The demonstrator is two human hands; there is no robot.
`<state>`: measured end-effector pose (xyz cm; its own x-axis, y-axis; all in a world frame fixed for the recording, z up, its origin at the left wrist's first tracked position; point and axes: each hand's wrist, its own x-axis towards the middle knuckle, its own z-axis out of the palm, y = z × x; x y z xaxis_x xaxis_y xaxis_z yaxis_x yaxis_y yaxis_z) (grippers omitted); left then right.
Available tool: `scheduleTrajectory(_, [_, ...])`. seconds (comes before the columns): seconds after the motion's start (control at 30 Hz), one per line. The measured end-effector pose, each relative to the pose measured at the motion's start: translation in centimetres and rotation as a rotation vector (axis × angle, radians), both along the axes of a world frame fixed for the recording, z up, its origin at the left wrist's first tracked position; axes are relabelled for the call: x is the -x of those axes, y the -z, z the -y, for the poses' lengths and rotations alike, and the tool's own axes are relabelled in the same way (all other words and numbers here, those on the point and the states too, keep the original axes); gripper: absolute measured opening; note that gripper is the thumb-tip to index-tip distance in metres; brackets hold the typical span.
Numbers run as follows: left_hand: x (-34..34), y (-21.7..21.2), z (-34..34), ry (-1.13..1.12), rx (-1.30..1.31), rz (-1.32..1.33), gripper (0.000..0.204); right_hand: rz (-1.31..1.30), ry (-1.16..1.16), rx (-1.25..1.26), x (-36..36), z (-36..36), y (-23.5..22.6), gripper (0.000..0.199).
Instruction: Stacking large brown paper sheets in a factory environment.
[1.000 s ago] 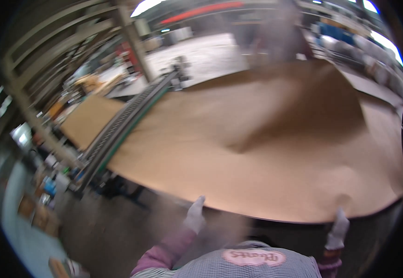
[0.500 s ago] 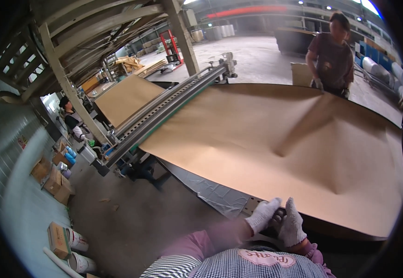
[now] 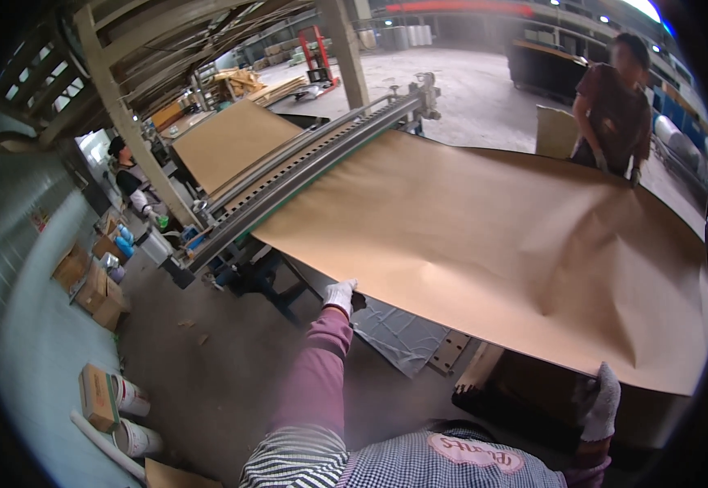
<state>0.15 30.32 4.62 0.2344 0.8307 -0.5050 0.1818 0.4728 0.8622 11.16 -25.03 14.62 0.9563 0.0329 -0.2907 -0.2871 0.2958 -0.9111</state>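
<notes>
Left hand and right hand, together half a second ago, have spread apart and now pinch the cardboard sheet's near edge, steadying it over the pallet.

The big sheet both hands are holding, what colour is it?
Plain brown, like kraft cardboard, unpatterned; the head view shows it.

Dusty concrete floor is spreading under wooden roof beams; cardboard boxes are sitting left of the beams' post, ceiling lights glowing far behind.
</notes>
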Motion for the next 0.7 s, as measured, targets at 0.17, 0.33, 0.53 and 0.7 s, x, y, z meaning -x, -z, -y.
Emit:
scheduleTrajectory(0.17, [0.7,6.6,-4.3,0.150,-0.092,0.269,0.031,0.048,-0.229,0.134,-1.3,-0.4,-1.5,0.027])
scheduleTrajectory(0.33, [-0.5,2.6,-2.0,0.009,-0.016,-0.091,0.035,0.015,-0.303,-0.030,-1.8,0.1,-3.1,0.027])
scheduleTrajectory(0.53, [-3.0,5.1,-1.2,0.278,-0.047,-0.042,0.035,0.155,-0.144,0.190,-0.9,4.2,-4.9,0.034])
scheduleTrajectory(0.7, [-2.7,6.6,2.2,0.242,-0.011,0.298,0.039,0.531,0.469,1.041,-6.9,28.4,-3.1,0.035])
